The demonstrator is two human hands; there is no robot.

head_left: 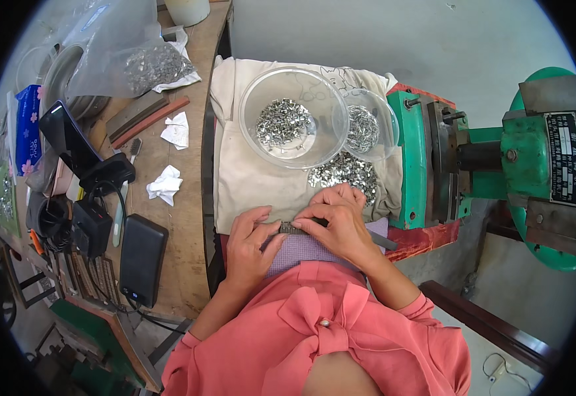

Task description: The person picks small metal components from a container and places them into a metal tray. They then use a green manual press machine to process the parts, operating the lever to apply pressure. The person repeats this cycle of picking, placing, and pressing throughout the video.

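Observation:
My left hand (250, 249) pinches the left end of a dark metal strip (382, 240) in front of my waist. Small silvery pieces (289, 228) stand in a row along it between my two hands. My right hand (338, 221) is closed over the strip, thumb and forefinger at the row; whatever tiny part is under those fingertips is hidden. Just beyond my right hand, a loose pile of small shiny metal pieces (341, 173) lies on a beige cloth (235, 178). Behind it stand a large clear bowl (252, 86) and a smaller clear bowl (388, 125), both containing metal pieces.
At the right is a green machine (486, 142) beside the cloth. A wooden table (182, 264) on the left carries a black power bank (144, 261), a phone (70, 138) on a stand, crumpled tissues (165, 185) and a plastic bag (116, 59) of metal pieces.

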